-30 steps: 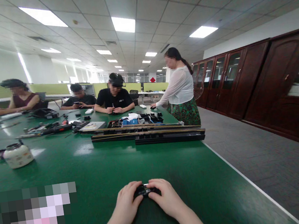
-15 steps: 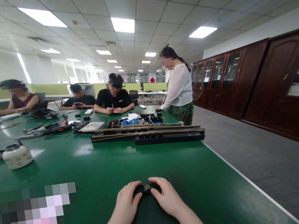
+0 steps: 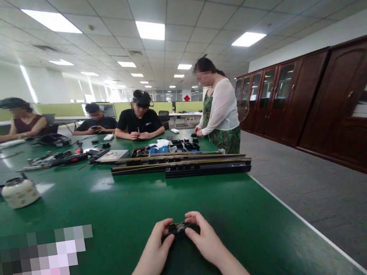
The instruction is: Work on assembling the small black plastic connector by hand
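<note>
A small black device (image 3: 178, 229) with a yellowish patch on top is held between my two hands, just above or on the green table (image 3: 118, 256); its exact kind is too small to make out. My left hand (image 3: 159, 243) grips its left end, thumb in front and fingers behind. At the right end, my right hand (image 3: 202, 235) closes on it in the same way. Fingers cover both ends of the device.
Long black rails (image 3: 208, 170) with thin brass-coloured rods lie across the table ahead. A white pot (image 3: 21, 192) stands at left, near tools (image 3: 66, 158). A person (image 3: 218, 105) stands at the far right edge; several others sit behind. Dark wooden cabinets (image 3: 318, 100) line the right.
The black device has tilted slightly or risen a little in my hands, and my right fingers have lifted. The standing person has turned and brought both hands together over the table.
</note>
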Motion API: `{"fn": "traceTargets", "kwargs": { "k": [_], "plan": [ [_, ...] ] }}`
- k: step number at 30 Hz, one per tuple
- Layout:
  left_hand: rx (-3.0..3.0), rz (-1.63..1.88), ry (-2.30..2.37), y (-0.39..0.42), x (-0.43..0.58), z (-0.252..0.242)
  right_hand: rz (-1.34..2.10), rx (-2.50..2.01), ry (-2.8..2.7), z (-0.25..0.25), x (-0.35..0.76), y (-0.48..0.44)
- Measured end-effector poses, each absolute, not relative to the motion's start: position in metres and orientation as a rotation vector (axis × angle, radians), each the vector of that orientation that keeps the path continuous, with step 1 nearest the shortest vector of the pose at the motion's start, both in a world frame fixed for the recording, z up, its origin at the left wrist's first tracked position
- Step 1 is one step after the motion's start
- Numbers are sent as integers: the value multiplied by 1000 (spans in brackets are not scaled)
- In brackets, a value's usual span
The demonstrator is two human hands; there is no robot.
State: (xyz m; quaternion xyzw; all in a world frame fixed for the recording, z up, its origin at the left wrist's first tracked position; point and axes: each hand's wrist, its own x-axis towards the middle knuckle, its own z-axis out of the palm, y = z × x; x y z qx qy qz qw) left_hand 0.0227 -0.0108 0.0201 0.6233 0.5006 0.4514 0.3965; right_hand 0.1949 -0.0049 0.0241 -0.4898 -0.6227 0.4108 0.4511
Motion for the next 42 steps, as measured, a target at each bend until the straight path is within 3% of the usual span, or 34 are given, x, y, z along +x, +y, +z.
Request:
{"fn": "traceTargets", "kwargs": {
  "k": [10, 27, 42],
  "plan": [
    [1263, 1118, 1119, -9, 27, 26, 1207, -1053, -1304, 28, 189, -5],
    [698, 1222, 837, -14, 37, 31, 1179, -1007, -1269, 32, 189, -5],
    [713, 1218, 816, -14, 39, 32, 1088, -1070, -1391, 30, 189, -5]
  ]
}}
